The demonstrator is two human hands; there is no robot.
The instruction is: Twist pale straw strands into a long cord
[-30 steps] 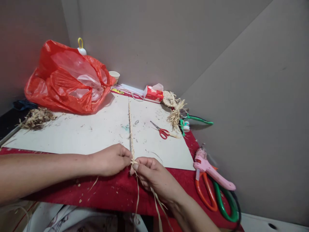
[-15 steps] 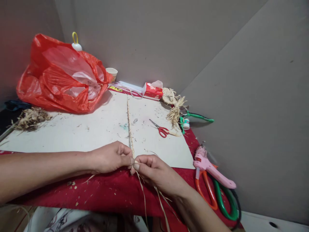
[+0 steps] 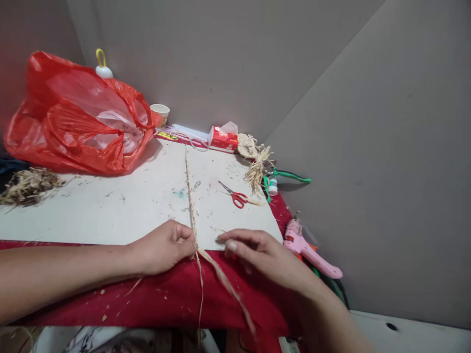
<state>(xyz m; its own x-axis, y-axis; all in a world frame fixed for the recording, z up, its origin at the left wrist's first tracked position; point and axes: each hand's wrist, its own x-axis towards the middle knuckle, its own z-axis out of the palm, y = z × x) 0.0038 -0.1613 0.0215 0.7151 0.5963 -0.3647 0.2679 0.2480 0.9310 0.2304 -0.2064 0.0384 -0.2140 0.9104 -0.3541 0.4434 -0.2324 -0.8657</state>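
Note:
A long thin braided straw cord (image 3: 189,186) lies straight along the white board (image 3: 110,206), running away from me. My left hand (image 3: 165,247) pinches the cord's near end at the board's front edge. Loose straw strands (image 3: 221,279) trail from that pinch over the red cloth (image 3: 165,294) and off the table edge. My right hand (image 3: 265,257) hovers just right of the pinch, fingers extended, with one strand passing under it; whether it grips that strand I cannot tell.
A red plastic bag (image 3: 73,122) fills the back left, with a paper cup (image 3: 160,112) behind it. Small red scissors (image 3: 235,196), a tissue pack (image 3: 222,138), straw bundles (image 3: 253,166), a pink glue gun (image 3: 309,250) and green-handled pliers (image 3: 287,175) lie to the right. Straw scraps (image 3: 25,185) lie at left.
My right hand has let go of the pinch beside the left and moved right, its fingers opening out. The strands now splay to the right. The camera view shifted slightly.

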